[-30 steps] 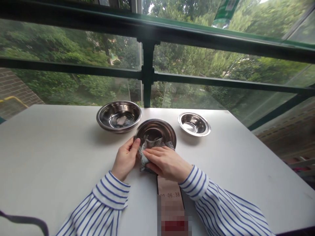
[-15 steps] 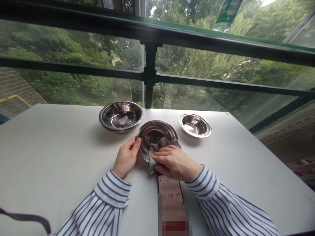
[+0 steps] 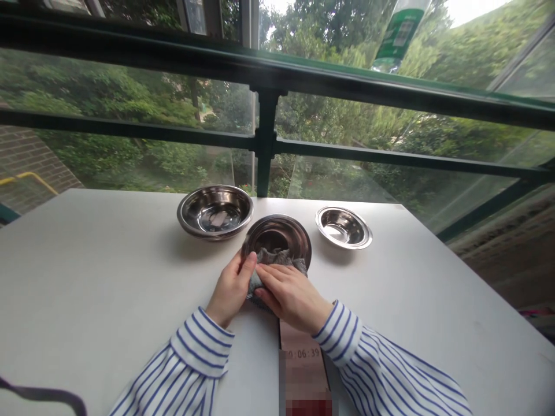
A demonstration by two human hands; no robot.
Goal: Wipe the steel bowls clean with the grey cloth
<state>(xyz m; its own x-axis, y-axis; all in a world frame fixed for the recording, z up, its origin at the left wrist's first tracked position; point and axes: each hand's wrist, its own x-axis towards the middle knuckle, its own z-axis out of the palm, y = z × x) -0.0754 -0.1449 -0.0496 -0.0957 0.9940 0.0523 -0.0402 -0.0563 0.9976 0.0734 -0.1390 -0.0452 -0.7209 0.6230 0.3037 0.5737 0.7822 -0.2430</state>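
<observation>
A shiny metal bowl [image 3: 277, 228] is held tilted toward me at the middle of the table. My left hand [image 3: 232, 286] grips its left rim, thumb on the inner side and fingers behind. A grey cloth [image 3: 280, 258] is bunched under my right hand [image 3: 292, 292], which presses it against the near inside and rim of the bowl. The cloth hides the near part of the bowl, and some of my right fingertips are covered. The two hands nearly touch at the bowl's lower left.
Stacked metal bowls [image 3: 214, 212] stand at the back left, and a smaller metal bowl [image 3: 343, 228] at the back right. A phone [image 3: 303, 352] showing a timer lies below my hands on the white table [image 3: 117, 289]. A green-labelled bottle [image 3: 399, 36] is beyond the dark railing.
My right hand has moved left with the cloth, along the bowl's near rim toward my left thumb. My left hand keeps its grip. The view has tipped slightly upward.
</observation>
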